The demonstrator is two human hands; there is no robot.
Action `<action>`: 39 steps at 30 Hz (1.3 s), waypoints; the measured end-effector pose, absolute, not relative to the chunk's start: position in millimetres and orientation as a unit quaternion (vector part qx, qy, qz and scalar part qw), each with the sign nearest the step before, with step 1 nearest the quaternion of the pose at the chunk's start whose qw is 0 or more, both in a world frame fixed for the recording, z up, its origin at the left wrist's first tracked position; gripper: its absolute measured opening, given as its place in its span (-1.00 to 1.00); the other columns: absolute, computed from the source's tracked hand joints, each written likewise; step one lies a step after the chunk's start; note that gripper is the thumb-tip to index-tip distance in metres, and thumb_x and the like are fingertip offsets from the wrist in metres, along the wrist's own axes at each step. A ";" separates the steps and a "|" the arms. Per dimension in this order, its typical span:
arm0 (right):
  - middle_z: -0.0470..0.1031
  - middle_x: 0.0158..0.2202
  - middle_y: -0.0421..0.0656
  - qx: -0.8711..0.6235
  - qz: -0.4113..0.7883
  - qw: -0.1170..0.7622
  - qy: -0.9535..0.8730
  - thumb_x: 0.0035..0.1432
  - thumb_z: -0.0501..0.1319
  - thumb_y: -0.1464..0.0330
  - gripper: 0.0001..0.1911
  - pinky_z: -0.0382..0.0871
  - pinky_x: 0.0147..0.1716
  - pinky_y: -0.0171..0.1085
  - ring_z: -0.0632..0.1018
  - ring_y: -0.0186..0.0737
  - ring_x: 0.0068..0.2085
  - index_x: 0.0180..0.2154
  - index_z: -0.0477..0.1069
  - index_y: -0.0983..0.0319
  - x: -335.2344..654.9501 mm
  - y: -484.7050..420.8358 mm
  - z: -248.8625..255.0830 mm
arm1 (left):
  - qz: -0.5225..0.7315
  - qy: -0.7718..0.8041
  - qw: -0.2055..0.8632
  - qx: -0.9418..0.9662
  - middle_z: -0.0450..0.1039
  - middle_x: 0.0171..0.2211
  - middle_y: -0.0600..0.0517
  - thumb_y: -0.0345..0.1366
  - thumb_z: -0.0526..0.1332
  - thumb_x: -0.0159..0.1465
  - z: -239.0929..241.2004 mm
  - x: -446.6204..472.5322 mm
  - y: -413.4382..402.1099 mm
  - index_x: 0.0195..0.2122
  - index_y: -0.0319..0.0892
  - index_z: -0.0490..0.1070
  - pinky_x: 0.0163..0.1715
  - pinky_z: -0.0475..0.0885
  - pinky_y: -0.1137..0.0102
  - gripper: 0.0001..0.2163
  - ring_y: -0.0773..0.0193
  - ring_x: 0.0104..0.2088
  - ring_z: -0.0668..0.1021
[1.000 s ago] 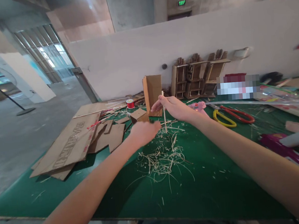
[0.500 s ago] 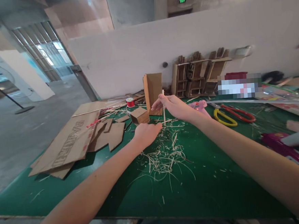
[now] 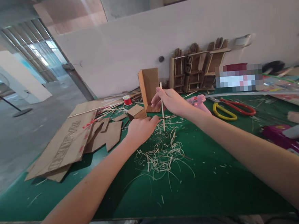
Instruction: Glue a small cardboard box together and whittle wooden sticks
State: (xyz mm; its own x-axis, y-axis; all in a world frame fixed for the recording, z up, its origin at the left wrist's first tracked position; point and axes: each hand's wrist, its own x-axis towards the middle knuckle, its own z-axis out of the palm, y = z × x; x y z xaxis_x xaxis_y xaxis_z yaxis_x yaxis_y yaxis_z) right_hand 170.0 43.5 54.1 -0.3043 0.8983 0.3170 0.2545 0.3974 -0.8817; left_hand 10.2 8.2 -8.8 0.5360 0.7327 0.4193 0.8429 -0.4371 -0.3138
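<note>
My right hand (image 3: 173, 101) pinches a thin pale wooden stick (image 3: 163, 123) between thumb and fingers and holds it upright. My left hand (image 3: 142, 130) is closed in a fist just below and to the left. A thin dark blade (image 3: 161, 118) of a knife sticks out past its thumb and meets the stick; the handle is hidden in the fist. Under both hands lies a heap of curled wood shavings (image 3: 165, 158). Behind them stand a small cardboard box (image 3: 136, 112) and a tall folded cardboard piece (image 3: 151, 86).
Cardboard sheets (image 3: 64, 141) cover the left of the green table (image 3: 208, 189). A red thread spool (image 3: 127, 100) stands behind. On the right lie a pink glue gun (image 3: 201, 103), yellow-and-red-handled scissors (image 3: 225, 113) and a purple tool (image 3: 281, 138). Cardboard structures (image 3: 195, 71) lean at the wall.
The stick's lower end now reaches further below the blade, and my left hand sits slightly higher against the stick. The whole view has shifted a little.
</note>
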 end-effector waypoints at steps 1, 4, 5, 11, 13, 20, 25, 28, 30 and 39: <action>0.56 -0.41 -0.04 -0.407 0.376 0.432 -0.711 0.27 -0.10 -0.05 -0.40 0.31 -0.50 -0.29 0.51 -0.31 -0.49 -0.48 0.40 0.24 169.8 44.5 53.8 | -0.111 -0.471 0.245 -0.840 0.52 -0.49 -0.08 -0.14 -0.20 0.41 -9.7 11.0 9.1 -0.26 -0.15 0.42 -0.58 0.17 0.39 -0.59 0.14 -0.45 0.58; 0.53 -0.47 -0.04 -0.421 0.377 0.431 -0.704 0.30 -0.12 -0.01 -0.40 0.30 -0.52 -0.27 0.50 -0.31 -0.53 -0.55 0.35 0.23 170.6 46.9 53.9 | -0.110 -0.482 0.236 -0.836 0.53 -0.48 -0.09 -0.17 -0.18 0.41 -11.5 14.1 12.1 -0.24 -0.15 0.42 -0.56 0.19 0.38 -0.61 0.14 -0.45 0.58; 0.51 -0.49 -0.05 -0.425 0.372 0.431 -0.703 0.31 -0.13 0.01 -0.39 0.30 -0.51 -0.26 0.49 -0.31 -0.54 -0.58 0.34 0.23 171.3 47.5 54.1 | -0.106 -0.486 0.233 -0.836 0.54 -0.47 -0.09 -0.17 -0.18 0.41 -11.3 15.2 13.1 -0.23 -0.15 0.41 -0.55 0.20 0.38 -0.62 0.14 -0.45 0.58; 0.45 -0.59 -0.10 -0.443 0.370 0.432 -0.693 0.33 -0.14 0.05 -0.39 0.31 -0.46 -0.26 0.43 -0.34 -0.57 -0.62 0.31 0.22 176.2 47.4 55.5 | -0.042 -0.469 0.214 -0.856 0.50 -0.54 -0.08 -0.11 -0.17 0.40 -0.3 17.5 16.8 -0.15 -0.16 0.39 -0.55 0.23 0.39 -0.62 0.13 -0.51 0.56; 0.45 -0.59 -0.11 -0.448 0.369 0.422 -0.696 0.35 -0.15 0.10 -0.39 0.31 -0.45 -0.27 0.43 -0.36 -0.57 -0.62 0.32 0.23 176.4 45.9 56.8 | -0.029 -0.459 0.213 -0.862 0.49 -0.55 -0.07 -0.11 -0.19 0.40 3.6 16.6 17.0 -0.14 -0.16 0.38 -0.55 0.22 0.39 -0.61 0.13 -0.51 0.56; 0.47 -0.57 -0.10 -0.418 0.350 0.401 -0.736 0.37 -0.18 0.20 -0.39 0.33 -0.39 -0.29 0.45 -0.37 -0.56 -0.62 0.35 0.26 172.3 39.3 61.6 | -0.003 -0.459 0.190 -0.868 0.51 -0.51 -0.09 -0.12 -0.19 0.40 4.2 13.6 14.4 -0.13 -0.14 0.38 -0.54 0.21 0.37 -0.61 0.12 -0.49 0.56; 0.48 -0.56 -0.12 -0.412 0.344 0.376 -0.755 0.37 -0.18 0.18 -0.38 0.30 -0.40 -0.32 0.45 -0.38 -0.55 -0.60 0.38 0.26 168.3 35.8 62.6 | 0.033 -0.430 0.157 -0.889 0.50 -0.51 -0.08 -0.14 -0.11 0.38 5.0 11.7 7.4 -0.19 -0.11 0.42 -0.54 0.23 0.36 -0.67 0.13 -0.50 0.54; 0.46 -0.58 -0.13 -0.408 0.335 0.366 -0.766 0.37 -0.20 0.16 -0.36 0.30 -0.40 -0.32 0.44 -0.38 -0.55 -0.60 0.38 0.26 166.7 36.0 61.7 | -0.042 -0.438 0.206 -0.874 0.47 -0.55 -0.09 -0.12 -0.18 0.40 7.1 9.1 3.5 -0.17 -0.15 0.41 -0.51 0.27 0.34 -0.60 0.14 -0.51 0.53; 0.47 -0.55 -0.11 -0.421 0.322 0.369 -0.763 0.37 -0.21 0.14 -0.36 0.30 -0.39 -0.32 0.45 -0.37 -0.52 -0.59 0.37 0.26 167.9 37.9 60.6 | -0.068 -0.433 0.215 -0.873 0.46 -0.54 -0.07 -0.11 -0.19 0.40 7.3 4.9 2.5 -0.18 -0.16 0.39 -0.51 0.27 0.35 -0.61 0.15 -0.52 0.53; 0.54 -0.29 -0.09 -0.441 0.128 0.290 -0.840 0.39 -0.27 0.20 -0.50 0.29 -0.31 -0.33 0.48 -0.32 -0.33 -0.06 0.34 0.29 194.5 53.6 54.2 | -0.343 -0.537 0.186 -0.748 0.35 -0.57 0.06 -0.14 -0.05 0.39 16.9 -46.9 23.3 -0.23 -0.16 0.31 -0.53 0.16 0.41 -0.75 0.32 -0.58 0.40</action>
State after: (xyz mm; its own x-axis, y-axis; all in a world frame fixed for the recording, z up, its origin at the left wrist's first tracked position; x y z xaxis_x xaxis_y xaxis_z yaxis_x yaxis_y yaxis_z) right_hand 194.5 53.6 54.2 -0.4424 0.8148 0.3747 0.6668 0.5783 -0.4701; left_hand -46.9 23.3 16.9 0.1891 0.6751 0.7130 0.9308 -0.3546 0.0889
